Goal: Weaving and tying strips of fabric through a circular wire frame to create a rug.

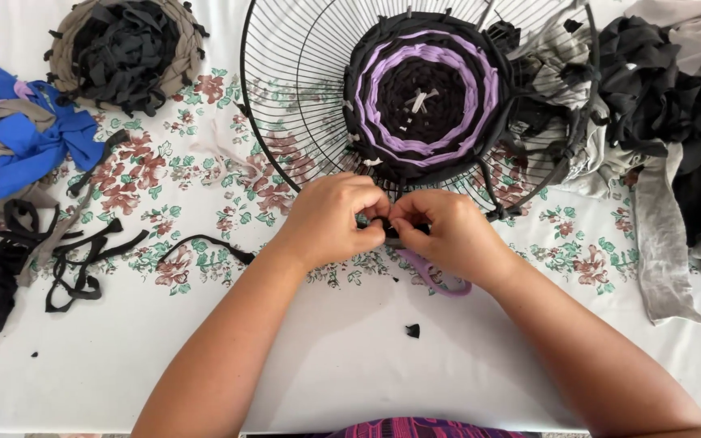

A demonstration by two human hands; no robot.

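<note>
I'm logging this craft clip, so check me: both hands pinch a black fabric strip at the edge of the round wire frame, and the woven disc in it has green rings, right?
Not quite. The head view shows the rings on the woven disc are purple, not green. The rest holds: the left hand and right hand pinch a black fabric strip at the edge of the round wire frame.

No packages, labels, signs or screens are anywhere in view.
</note>
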